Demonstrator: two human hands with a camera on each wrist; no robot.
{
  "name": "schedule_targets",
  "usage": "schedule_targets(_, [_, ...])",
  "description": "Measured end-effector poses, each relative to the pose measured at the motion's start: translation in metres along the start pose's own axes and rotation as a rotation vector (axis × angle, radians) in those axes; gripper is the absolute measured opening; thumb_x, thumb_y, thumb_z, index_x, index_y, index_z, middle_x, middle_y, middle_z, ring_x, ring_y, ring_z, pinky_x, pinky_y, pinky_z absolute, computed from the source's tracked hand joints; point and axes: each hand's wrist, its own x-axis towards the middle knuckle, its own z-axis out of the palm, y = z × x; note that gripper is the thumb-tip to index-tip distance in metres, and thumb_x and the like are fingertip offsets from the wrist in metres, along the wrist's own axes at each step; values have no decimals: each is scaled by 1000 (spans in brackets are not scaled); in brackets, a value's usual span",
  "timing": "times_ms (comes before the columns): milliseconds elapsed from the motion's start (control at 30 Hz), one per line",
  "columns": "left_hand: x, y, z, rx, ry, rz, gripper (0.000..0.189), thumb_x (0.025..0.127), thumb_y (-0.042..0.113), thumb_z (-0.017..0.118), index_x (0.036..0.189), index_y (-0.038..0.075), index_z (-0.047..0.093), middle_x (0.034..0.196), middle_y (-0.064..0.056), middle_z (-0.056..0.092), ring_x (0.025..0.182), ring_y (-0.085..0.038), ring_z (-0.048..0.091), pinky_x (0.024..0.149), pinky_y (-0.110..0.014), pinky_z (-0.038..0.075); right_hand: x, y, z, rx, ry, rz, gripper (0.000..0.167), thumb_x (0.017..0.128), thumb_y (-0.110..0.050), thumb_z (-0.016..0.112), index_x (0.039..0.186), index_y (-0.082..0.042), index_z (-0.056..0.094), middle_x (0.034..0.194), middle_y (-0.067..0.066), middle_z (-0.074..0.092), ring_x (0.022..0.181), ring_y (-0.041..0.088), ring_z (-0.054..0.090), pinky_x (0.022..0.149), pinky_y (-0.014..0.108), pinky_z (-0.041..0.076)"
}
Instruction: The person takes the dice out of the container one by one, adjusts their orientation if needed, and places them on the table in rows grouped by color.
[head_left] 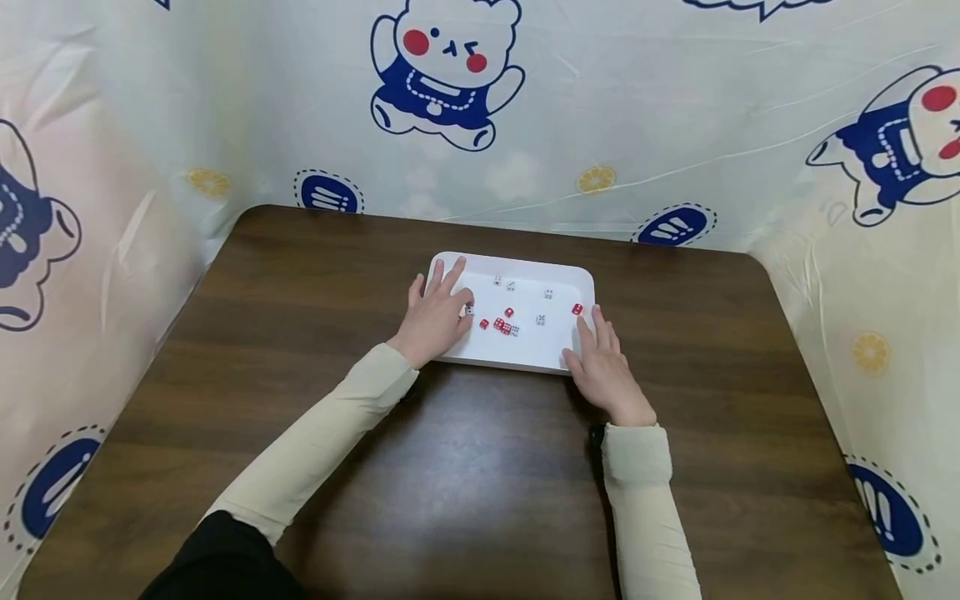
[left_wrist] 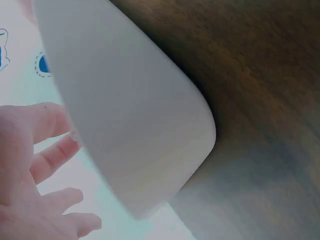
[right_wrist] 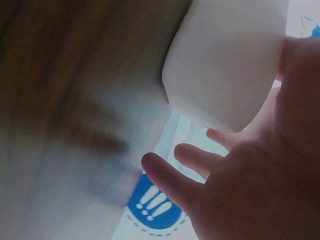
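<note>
A white tray (head_left: 525, 353) lies on the wooden table with several red and white dice spread in it. Over its left end, my left hand (head_left: 433, 323) pinches a white die (head_left: 469, 309) between thumb and index finger; the other fingers stretch forward. The left wrist view shows that die (left_wrist: 74, 136) at the fingertips above the tray wall (left_wrist: 135, 110). A small cluster of red dice (head_left: 502, 326) sits mid-tray, a white die (head_left: 514, 331) against it. My right hand (head_left: 606, 371) lies at the tray's right rim with fingers extended, near a red die (head_left: 577, 308).
The dark wooden table (head_left: 495, 483) extends around the tray on all sides. A pale curtain (head_left: 637, 100) printed with cartoon bears hangs along its back and both sides. More white dice (head_left: 548, 293) lie toward the tray's far side.
</note>
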Motion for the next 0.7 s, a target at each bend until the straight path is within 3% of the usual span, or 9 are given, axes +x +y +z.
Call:
schedule_targets(233, [-17, -1, -15, 1, 9, 51, 14, 94, 26, 59, 101, 15, 65, 162, -9, 18, 150, -38, 10, 114, -63, 11, 3, -1, -2, -123, -13, -16, 67, 102, -39, 39, 155, -6, 16, 163, 14, -8, 149, 41, -1, 112, 65, 20])
schedule_targets(467, [-39, -4, -29, -13, 17, 97, 14, 94, 25, 61, 104, 16, 66, 162, -10, 18, 150, -38, 9, 113, -64, 10, 4, 0, -2, -136, -9, -16, 67, 101, -40, 38, 155, -6, 16, 163, 14, -8, 149, 42, 0, 112, 65, 21])
schedule_targets(700, [-54, -5, -40, -89, -7, 133, 15, 91, 24, 66, 101, 13, 69, 162, -9, 18, 150, -36, 9, 113, -65, 9, 5, 3, 0, -132, -5, -10, 68, 101, -41, 38, 155, -6, 15, 163, 14, -8, 149, 42, 0, 111, 66, 21])
